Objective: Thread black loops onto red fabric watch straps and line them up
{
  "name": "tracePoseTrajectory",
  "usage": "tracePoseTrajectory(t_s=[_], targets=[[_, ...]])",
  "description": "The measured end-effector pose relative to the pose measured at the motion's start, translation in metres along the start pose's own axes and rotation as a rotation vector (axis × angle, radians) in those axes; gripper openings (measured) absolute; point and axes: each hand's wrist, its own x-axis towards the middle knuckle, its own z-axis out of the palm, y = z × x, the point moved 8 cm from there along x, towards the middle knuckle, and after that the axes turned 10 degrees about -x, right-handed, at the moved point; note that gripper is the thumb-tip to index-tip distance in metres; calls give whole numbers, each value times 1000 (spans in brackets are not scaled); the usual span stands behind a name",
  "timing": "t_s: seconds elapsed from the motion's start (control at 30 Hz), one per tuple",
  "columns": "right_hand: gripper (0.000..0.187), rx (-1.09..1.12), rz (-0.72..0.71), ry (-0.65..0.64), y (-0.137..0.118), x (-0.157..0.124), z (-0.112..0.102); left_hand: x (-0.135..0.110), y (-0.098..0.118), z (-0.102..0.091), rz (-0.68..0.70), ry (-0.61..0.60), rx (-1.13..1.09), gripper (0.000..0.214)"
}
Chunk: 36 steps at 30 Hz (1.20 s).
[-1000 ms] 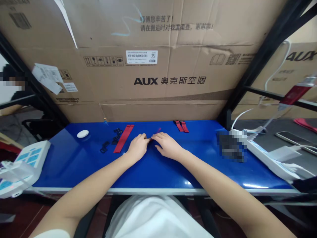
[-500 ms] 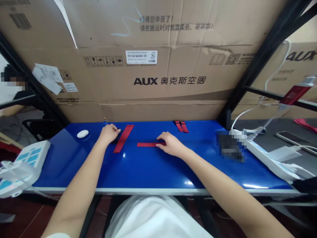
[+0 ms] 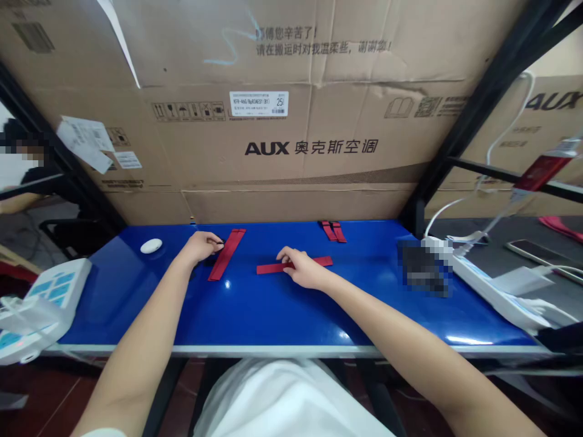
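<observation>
My left hand [image 3: 204, 246] is closed in a pinch on a small black piece [image 3: 221, 243], too small to make out in kind. Below its fingers, partly hidden, dark items [image 3: 209, 261] lie on the table. Just right of that hand is a folded red strap [image 3: 228, 255], lying at a slant. Over the middle of a second, flat red strap [image 3: 266, 269] is my right hand [image 3: 304, 268]; its thumb and fingers are apart, and the strap shows between them. The strap's ends stick out on both sides. I cannot tell how firmly the fingertips touch it.
Two short red straps with black buckles [image 3: 334, 231] lie at the blue table's [image 3: 273, 315] back edge. A white round object [image 3: 151, 246] is at left. Power strips [image 3: 492, 291] flank both sides. A large cardboard box [image 3: 314, 170] stands behind; a person [image 3: 27, 182] is at far left.
My right hand has moved left along the flat strap, which is now slightly tilted with its right end uncovered. My left hand has shifted slightly, its fingertips now pinching the black piece.
</observation>
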Motion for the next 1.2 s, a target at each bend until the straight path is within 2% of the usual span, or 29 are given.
tracePoseTrajectory(t_s=[0.1,0.2,0.23,0.3,0.4,0.57,0.73,0.9,1.2], targets=[[31,67,-69,35,-6,0,-4,-9,18,25,12,-129,-359,17],[12,155,-49,81,-5,3,-8,-24,33,59,-31,-294,-649,22],[8,192,-26,89,-4,4,-9,-29,37,70,-46,-354,-710,23],[16,272,24,86,-1,4,-11,-39,42,89,-83,-453,-786,24],[23,380,88,76,3,4,-15,-49,44,107,-106,-492,-822,26],[23,402,114,81,6,2,-17,-58,49,121,-72,-464,-830,32],[18,354,107,142,7,2,-19,-64,53,132,-53,-471,-845,31],[12,304,104,198,6,1,-24,-69,54,138,-87,-507,-903,28],[8,218,46,210,0,-2,-31,-70,51,143,-104,-568,-976,22]])
